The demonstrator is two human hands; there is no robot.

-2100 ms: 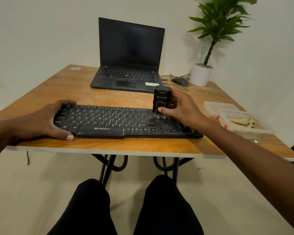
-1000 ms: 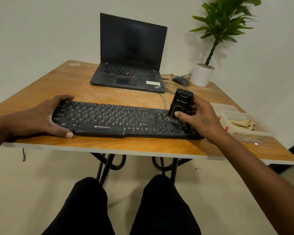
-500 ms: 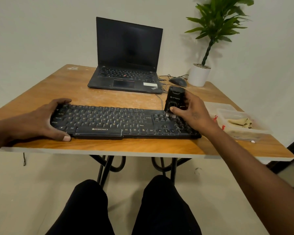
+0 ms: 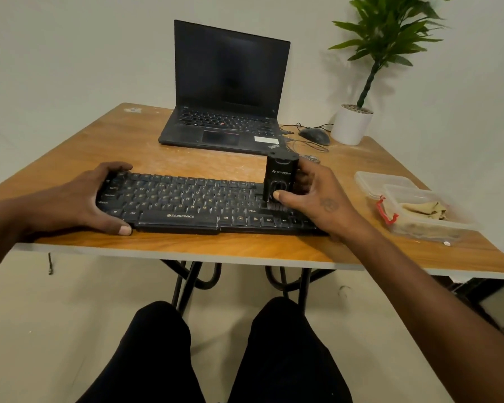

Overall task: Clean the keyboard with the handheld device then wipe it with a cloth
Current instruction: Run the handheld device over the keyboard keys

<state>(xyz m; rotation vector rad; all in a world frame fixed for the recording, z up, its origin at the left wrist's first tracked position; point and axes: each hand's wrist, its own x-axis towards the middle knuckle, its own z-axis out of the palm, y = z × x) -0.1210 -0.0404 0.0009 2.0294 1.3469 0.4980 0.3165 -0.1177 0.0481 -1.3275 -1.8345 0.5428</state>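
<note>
A black keyboard lies along the front of the wooden table. My left hand clasps its left end, thumb on the front edge and fingers over the back. My right hand grips a black handheld cleaning device, which stands upright with its brush end pressed on the keys just right of the main key block. A yellowish cloth lies inside a clear plastic container at the right.
An open black laptop sits behind the keyboard. A mouse with its cable and a potted plant stand at the back right. The container's lid lies beside it. My knees are below the table edge.
My right hand has slid the device from the keyboard's right end back toward the left and nearer the front rows. My left hand has stayed on the left end.
</note>
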